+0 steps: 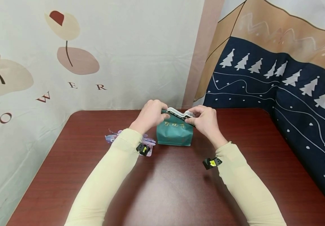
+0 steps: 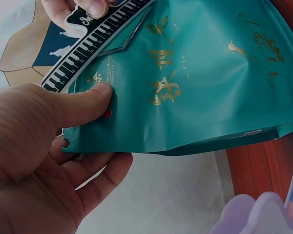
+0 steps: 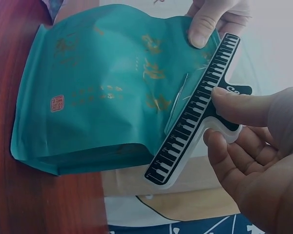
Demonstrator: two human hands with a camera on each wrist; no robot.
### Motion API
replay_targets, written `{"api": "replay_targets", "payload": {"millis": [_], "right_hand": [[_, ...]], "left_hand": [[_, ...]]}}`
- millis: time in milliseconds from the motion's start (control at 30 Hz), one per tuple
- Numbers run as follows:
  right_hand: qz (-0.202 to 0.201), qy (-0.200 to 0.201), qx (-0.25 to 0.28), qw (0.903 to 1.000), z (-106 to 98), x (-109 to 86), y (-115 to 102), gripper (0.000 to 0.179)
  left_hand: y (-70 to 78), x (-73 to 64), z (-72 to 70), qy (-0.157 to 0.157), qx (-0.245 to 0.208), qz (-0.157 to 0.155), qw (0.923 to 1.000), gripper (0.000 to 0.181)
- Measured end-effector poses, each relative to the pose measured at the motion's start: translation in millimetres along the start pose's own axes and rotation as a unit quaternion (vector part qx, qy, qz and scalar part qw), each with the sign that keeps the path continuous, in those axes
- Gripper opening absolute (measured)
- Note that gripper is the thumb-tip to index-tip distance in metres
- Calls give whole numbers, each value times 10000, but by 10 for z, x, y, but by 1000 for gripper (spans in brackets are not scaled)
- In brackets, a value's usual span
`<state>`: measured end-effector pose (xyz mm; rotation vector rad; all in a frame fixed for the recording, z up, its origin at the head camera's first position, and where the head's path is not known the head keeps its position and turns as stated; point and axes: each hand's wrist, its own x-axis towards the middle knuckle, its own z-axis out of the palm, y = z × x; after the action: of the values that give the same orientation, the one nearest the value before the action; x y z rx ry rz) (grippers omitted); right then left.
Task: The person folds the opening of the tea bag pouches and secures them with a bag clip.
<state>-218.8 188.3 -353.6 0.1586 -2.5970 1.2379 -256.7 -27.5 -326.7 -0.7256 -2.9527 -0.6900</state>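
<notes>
A green pouch bag (image 1: 175, 135) with gold lettering stands upright on the table. My left hand (image 1: 152, 114) pinches its upper corner, thumb in front and fingers behind, as the left wrist view shows. My right hand (image 3: 256, 156) grips the handle of a long clip (image 3: 188, 117) printed with black and white piano keys. That clip lies slantwise along the bag's top edge. Whether its jaws are parted, or have the bag's edge between them, I cannot tell. A thin slit-like line shows on the bag just beside the clip.
Purple and pink items (image 1: 151, 142) lie on the table left of the bag, partly behind the left sleeve. The reddish-brown table (image 1: 94, 182) meets a printed cloth (image 1: 151, 62) at its back edge, and a dark blue cloth with white trees (image 1: 244, 81) hangs at right.
</notes>
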Motion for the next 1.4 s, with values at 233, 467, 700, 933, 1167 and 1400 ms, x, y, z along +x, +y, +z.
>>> {"api": "replay_targets", "payload": {"millis": [233, 467, 700, 933, 1167, 1400], "right_hand": [[95, -47, 5, 9999, 6, -9, -24, 26], [155, -71, 57, 9998, 11, -9, -27, 28], [85, -53, 41, 9999, 10, -2, -31, 27], [19, -117, 58, 9999, -6, 7, -5, 26], [3, -136, 130, 9998, -9, -5, 8, 28], [-107, -124, 216, 9996, -2, -28, 12, 28]], "left_hand": [[-10, -20, -12, -10, -17, -42, 10000, 20], [-18, -29, -15, 9, -122, -11, 9999, 23], [-25, -44, -33, -70, -148, 77, 9998, 31], [-26, -65, -57, -191, -197, 185, 9995, 32], [-57, -83, -58, -268, -173, 298, 9990, 10], [-99, -118, -64, -302, -161, 319, 9989, 12]]}}
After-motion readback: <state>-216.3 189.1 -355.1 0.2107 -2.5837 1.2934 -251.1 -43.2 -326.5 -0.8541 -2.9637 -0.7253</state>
